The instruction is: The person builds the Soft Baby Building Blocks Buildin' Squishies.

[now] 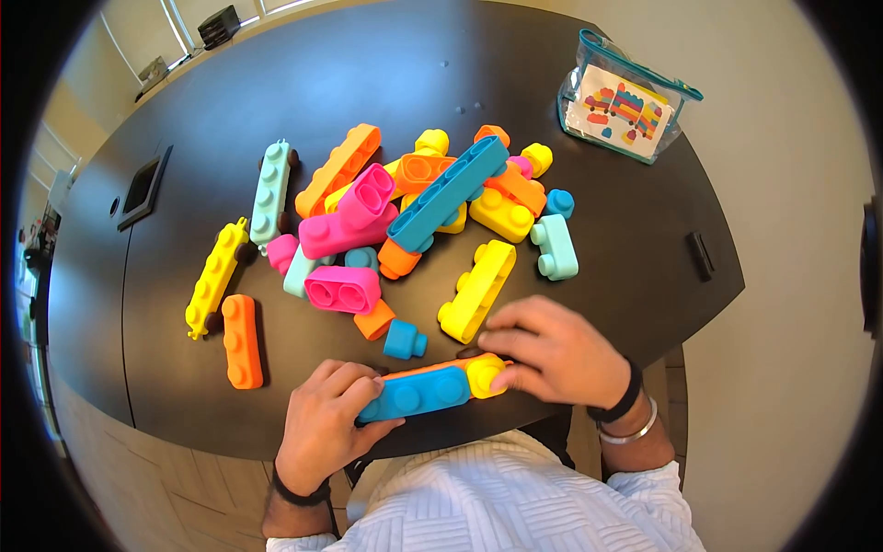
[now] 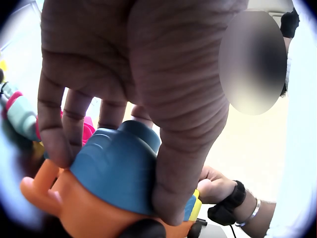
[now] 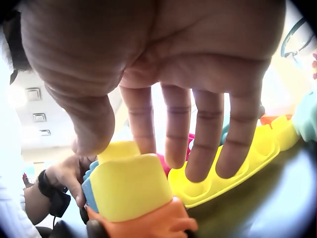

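Left hand [image 1: 326,416]: fingers and thumb grip the blue block [image 1: 425,394], which sits on the orange base [image 2: 101,214]. Right hand [image 1: 559,357]: thumb and index finger pinch the yellow block [image 1: 484,375], on the same base, beside the blue one; remaining fingers extended. Yellow bar [image 1: 476,293] lies just beyond the right fingertips. Blue cube [image 1: 401,339]: on the table [image 1: 322,74], between both hands' fingers, farther out.

Orange base [image 2: 99,213] cut off at both wrist views' lower edges. Head view: mostly hidden beneath blue block [image 1: 423,394].
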Action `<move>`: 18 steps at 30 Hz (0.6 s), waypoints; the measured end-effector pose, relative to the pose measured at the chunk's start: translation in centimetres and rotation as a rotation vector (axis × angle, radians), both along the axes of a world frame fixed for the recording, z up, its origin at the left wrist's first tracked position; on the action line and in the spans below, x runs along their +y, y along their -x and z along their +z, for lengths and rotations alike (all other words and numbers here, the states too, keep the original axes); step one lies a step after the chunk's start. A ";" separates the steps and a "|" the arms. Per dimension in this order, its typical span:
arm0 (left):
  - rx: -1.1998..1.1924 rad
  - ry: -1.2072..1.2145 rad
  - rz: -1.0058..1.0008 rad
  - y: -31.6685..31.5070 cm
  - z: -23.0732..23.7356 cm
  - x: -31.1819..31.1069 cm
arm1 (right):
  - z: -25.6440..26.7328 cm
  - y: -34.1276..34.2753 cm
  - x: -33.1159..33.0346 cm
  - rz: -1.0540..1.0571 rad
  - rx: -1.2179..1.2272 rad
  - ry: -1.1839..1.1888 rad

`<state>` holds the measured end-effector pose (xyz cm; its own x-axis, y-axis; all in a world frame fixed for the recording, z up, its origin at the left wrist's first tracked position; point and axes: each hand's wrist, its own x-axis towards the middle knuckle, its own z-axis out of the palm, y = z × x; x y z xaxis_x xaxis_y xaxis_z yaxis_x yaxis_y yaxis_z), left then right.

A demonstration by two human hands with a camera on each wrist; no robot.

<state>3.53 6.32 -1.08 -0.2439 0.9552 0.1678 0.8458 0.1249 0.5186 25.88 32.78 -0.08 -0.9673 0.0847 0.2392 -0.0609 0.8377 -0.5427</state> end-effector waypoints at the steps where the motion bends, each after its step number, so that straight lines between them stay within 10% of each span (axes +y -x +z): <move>1: 0.005 -0.020 -0.006 0.0 0.0 0.1 | 0.3 0.3 0.8 0.001 -0.001 -0.001; 9: 0.016 0.030 -0.001 0.0 0.3 -0.3 | -1.0 4.8 10.5 -0.440 0.044 -0.460; 18: 0.014 0.035 -0.012 0.1 0.2 -0.1 | -2.4 6.6 12.3 -0.525 -0.092 -0.460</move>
<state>3.43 6.19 -0.92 -0.2303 0.9633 0.1379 0.8546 0.1324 0.5021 19.30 45.10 -2.47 -0.8444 0.4556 0.2817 0.4432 0.8896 -0.1102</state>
